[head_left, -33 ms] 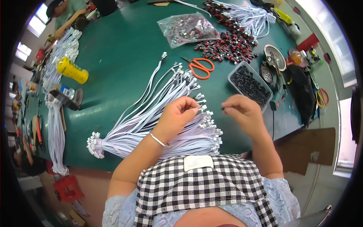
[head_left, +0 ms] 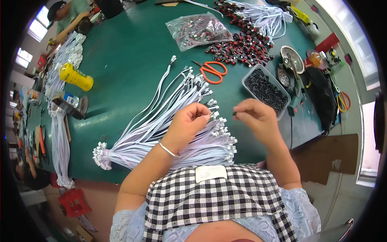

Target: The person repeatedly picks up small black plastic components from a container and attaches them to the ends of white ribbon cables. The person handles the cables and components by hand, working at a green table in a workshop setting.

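Above a fanned bundle of white flat cables (head_left: 157,139) with small white connectors, my left hand (head_left: 185,126) is closed in a pinch on a thin cable end, mostly hidden by the fingers. My right hand (head_left: 259,119) pinches a small black tube piece (head_left: 234,113), a short gap to the right of the left hand. Just beyond the right hand stands a clear plastic tub (head_left: 288,103), filled with many short black tube pieces (head_left: 264,86). Orange-handled scissors (head_left: 213,72) lie past the cable ends, beside the tub.
On the green table (head_left: 125,52) are a plastic bag of parts (head_left: 197,30), a heap of red-and-black connectors (head_left: 242,48) and a metal bowl (head_left: 292,58). Leftward stand a yellow bottle (head_left: 75,76) and more white cable bundles (head_left: 60,145). Another person (head_left: 68,18) sits at the far left.
My right hand has moved slightly left and up toward my left hand, the black tube piece still pinched. My left hand has barely shifted.
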{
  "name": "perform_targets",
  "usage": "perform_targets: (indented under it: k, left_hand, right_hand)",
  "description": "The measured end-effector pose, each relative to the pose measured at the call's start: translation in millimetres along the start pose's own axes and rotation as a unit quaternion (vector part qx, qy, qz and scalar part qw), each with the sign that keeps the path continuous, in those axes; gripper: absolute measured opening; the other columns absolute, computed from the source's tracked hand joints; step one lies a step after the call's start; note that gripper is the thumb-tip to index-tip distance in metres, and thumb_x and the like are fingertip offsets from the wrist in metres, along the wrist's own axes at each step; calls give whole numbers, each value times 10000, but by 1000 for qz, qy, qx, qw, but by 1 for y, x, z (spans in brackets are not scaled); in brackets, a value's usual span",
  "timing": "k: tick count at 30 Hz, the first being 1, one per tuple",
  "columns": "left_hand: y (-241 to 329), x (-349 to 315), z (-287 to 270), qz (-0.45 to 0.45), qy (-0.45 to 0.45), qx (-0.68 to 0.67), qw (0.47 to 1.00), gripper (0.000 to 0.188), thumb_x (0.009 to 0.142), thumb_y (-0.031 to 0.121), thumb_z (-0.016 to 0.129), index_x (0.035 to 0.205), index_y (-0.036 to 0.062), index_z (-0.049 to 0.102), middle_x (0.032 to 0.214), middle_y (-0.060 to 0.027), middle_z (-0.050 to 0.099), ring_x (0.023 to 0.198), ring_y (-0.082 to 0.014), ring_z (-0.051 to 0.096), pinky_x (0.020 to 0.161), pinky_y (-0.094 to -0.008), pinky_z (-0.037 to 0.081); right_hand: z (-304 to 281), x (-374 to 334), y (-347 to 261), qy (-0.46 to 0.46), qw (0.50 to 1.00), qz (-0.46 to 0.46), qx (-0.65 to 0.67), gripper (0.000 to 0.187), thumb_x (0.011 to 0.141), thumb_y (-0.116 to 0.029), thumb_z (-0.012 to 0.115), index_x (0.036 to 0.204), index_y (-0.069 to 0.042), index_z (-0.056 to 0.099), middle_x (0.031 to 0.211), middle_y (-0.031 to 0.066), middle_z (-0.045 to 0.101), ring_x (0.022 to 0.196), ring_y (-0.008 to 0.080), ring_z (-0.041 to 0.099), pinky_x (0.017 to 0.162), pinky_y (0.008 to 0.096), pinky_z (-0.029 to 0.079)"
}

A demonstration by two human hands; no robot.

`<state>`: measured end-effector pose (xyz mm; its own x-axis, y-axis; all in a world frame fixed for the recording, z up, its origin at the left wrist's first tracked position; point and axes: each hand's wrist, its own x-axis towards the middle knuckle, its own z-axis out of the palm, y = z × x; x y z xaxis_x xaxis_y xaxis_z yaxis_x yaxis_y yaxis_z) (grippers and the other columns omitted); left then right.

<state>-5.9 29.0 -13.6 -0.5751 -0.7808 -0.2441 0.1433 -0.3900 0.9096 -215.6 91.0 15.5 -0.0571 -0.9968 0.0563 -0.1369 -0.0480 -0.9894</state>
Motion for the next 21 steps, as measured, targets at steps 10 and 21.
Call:
perform_targets:
  k: [10,21]
  left_hand:
    - [-1,1,3,-10,-11,-4,1000,82,867,96,612,910,40,570,744,28,530,626,-41,429,564,-179,361]
    - [-4,1,4,1,-20,29,999,89,864,78,614,928,26,578,793,33,549,658,-22,442,584,-164,367]
  right_hand:
    - [31,3,11,54,998,11,-9,137,770,-34,691,899,-6,654,853,58,657,781,123,625,723,257,490]
    - [29,6,16,34,999,-6,-36,107,768,-32,671,871,-8,653,812,50,646,700,102,591,645,248,478]
